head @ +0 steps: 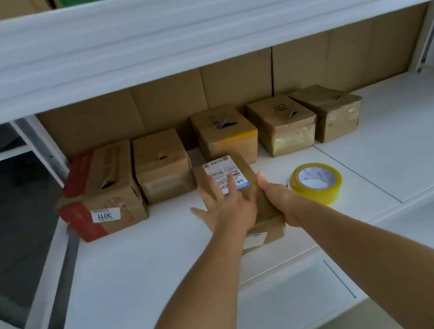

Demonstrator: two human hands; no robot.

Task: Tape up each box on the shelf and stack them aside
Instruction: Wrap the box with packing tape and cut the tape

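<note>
A small brown box (262, 231) with a white shipping label lies on the white shelf (147, 266), in front of the row. My left hand (226, 206) lies flat on its top with fingers spread. My right hand (276, 197) presses against the box's right side, fingers straight. A roll of yellow tape (316, 183) lies flat just right of my right hand. Behind stand several cardboard boxes: a red-printed one (102, 193), a plain one (162, 165), one with a yellow strip (223, 134), and two more (283, 126) (328, 112).
A white shelf board (185, 25) hangs overhead and limits the height. Flat cardboard sheets (225, 87) line the back. The shelf frame post (42, 148) stands at the left, with a dark gap beyond it. Bare shelf surface extends to the right (413, 135).
</note>
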